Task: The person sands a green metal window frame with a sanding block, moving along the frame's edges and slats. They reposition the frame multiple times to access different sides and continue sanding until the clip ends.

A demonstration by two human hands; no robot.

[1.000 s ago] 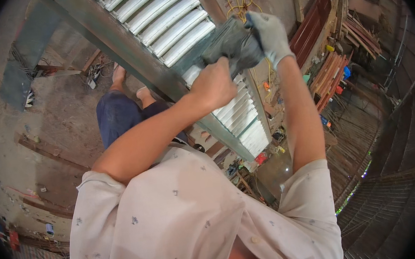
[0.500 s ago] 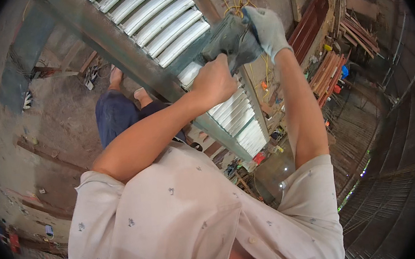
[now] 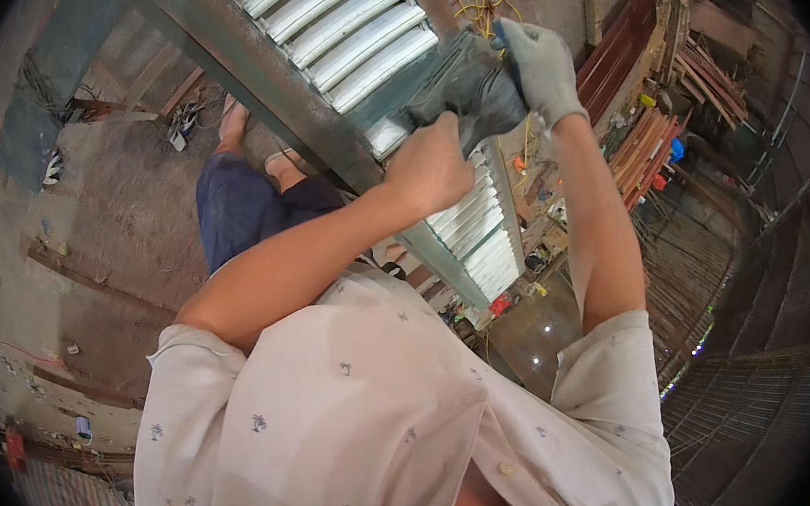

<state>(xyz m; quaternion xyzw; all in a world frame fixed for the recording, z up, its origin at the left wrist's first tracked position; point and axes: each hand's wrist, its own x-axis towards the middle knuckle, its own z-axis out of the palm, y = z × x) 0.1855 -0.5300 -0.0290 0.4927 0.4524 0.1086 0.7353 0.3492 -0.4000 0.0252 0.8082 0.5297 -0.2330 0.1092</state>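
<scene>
A dark grey, dusty power tool (image 3: 482,89), blocky and much like a sander, is pressed down over a louvred panel (image 3: 317,144). The panel has a worn green frame and pale, whitish slats, and slants across the view. My bare left hand (image 3: 431,165) is closed round the near side of the tool, its fingers mostly hidden. On the tool's right end is my right hand (image 3: 543,69) in a whitish glove, fingers wrapped over it. The tool hides the panel's middle, and its underside cannot be seen.
A tangled yellow cord (image 3: 481,2) lies on the floor beyond the tool. To the right are stacks of reddish wooden boards (image 3: 646,152) and a dark red panel (image 3: 616,36). A person's bare legs and dark blue shorts (image 3: 244,205) show left of the panel.
The whole view has shifted a little, so the panel, tool and both hands sit slightly farther right. Both hands keep their grip on the tool.
</scene>
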